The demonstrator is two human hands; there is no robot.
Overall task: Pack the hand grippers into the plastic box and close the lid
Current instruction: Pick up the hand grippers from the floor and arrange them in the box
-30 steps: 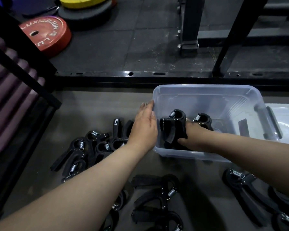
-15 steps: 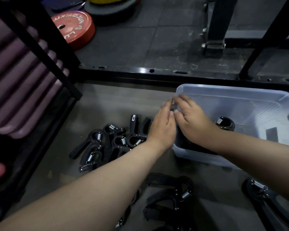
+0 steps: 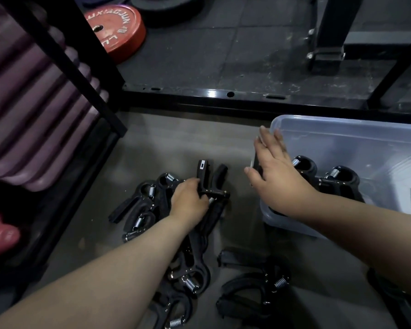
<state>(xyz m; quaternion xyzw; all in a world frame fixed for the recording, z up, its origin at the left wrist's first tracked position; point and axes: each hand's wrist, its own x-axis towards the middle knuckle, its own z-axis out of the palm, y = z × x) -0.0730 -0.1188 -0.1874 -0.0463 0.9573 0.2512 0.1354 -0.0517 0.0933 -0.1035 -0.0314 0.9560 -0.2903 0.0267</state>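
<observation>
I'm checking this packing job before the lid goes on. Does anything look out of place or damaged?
Nothing looks damaged. Most hand grippers still lie jumbled on the floor, only a few stand in the plastic box. The left hand is grasping one from the pile; the right hand rests open at the box's corner.

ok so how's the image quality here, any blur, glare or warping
Head view: dim overall, black hand grippers merge into shadow; bright glare spot on the rack's base rail; right hand slightly motion-smeared at the fingertips; wide-angle lens bends the rail and the plastic box rim.
</observation>
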